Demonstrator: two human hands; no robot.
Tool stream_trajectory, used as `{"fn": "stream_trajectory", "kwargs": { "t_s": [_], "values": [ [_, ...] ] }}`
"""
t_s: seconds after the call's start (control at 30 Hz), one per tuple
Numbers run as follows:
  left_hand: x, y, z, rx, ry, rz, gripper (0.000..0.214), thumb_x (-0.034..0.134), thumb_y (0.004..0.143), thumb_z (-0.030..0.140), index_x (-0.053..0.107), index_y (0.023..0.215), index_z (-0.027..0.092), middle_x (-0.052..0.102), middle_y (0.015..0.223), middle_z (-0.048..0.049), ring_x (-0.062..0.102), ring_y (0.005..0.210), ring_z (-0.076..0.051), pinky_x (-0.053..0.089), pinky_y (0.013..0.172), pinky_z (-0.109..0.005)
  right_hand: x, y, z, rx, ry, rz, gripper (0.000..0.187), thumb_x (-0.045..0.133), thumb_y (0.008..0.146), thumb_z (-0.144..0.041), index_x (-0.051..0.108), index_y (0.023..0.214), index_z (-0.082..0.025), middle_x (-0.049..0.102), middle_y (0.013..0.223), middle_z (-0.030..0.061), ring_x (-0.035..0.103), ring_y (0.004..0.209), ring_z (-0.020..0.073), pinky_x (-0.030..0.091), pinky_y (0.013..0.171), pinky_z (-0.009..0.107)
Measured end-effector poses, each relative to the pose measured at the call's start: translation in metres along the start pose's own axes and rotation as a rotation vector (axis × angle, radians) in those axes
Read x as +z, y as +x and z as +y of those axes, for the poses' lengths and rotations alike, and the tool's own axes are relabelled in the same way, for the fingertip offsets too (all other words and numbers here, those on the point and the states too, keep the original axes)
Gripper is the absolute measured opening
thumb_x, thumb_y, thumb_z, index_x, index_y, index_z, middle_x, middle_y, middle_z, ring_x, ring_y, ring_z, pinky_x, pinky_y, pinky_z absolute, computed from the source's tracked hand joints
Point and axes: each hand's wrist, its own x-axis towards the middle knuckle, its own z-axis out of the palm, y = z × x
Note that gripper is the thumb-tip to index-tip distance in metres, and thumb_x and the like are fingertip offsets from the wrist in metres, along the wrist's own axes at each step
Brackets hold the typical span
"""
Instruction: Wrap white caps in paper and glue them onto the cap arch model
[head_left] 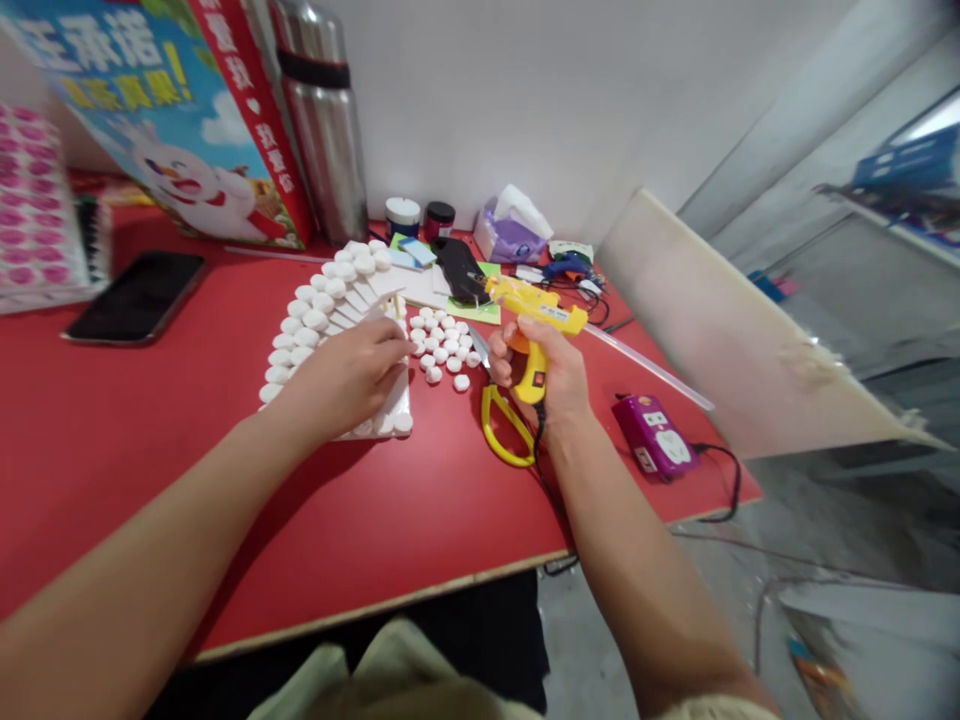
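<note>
My right hand is closed around the handle of a yellow glue gun, whose nozzle points left toward a black-tipped end. My left hand rests on a white craft piece edged with white round caps, fingers curled and pinching a thin stick at its right side. A pile of loose white caps lies between the two hands. Yellow-handled scissors lie under my right hand on the red table.
A black phone lies at the left. A picture box and a steel flask stand at the back. Small jars, a tissue pack and a purple power strip sit to the right. A pale board leans at the table's right edge.
</note>
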Motion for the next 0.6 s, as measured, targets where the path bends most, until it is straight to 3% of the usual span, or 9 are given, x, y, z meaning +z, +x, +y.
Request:
{"fn": "stream_trajectory", "kwargs": {
  "t_s": [0.2, 0.43, 0.6],
  "values": [
    [0.013, 0.017, 0.012, 0.082, 0.074, -0.11, 0.024, 0.052, 0.097, 0.02, 0.076, 0.099, 0.014, 0.068, 0.102, -0.0132, 0.063, 0.092, -0.025, 0.054, 0.083, -0.041, -0.001, 0.0, 0.001, 0.012, -0.016, -0.01, 0.029, 0.077, 0.077, -0.042, 0.06, 0.075, -0.019, 0.06, 0.066, -0.0022, 0.05, 0.049, 0.0075, 0.037, 0.044, 0.022],
    [0.024, 0.026, 0.012, 0.022, 0.157, -0.206, 0.023, 0.055, 0.094, 0.019, 0.074, 0.086, 0.012, 0.066, 0.101, -0.014, 0.062, 0.091, -0.026, 0.054, 0.084, -0.046, -0.001, 0.001, 0.002, 0.007, -0.026, 0.011, 0.03, 0.077, 0.076, -0.044, 0.06, 0.075, -0.02, 0.059, 0.067, -0.0022, 0.049, 0.05, 0.0077, 0.037, 0.044, 0.023],
    [0.018, 0.024, 0.013, -0.01, -0.091, -0.084, 0.016, 0.059, 0.091, 0.021, 0.074, 0.09, 0.016, 0.068, 0.1, -0.0116, 0.062, 0.098, -0.026, 0.053, 0.092, -0.05, 0.0, 0.001, 0.0, 0.001, -0.019, 0.012, 0.028, 0.076, 0.077, -0.043, 0.06, 0.075, -0.02, 0.06, 0.066, -0.002, 0.05, 0.049, 0.0076, 0.037, 0.044, 0.022]
  ]
}}
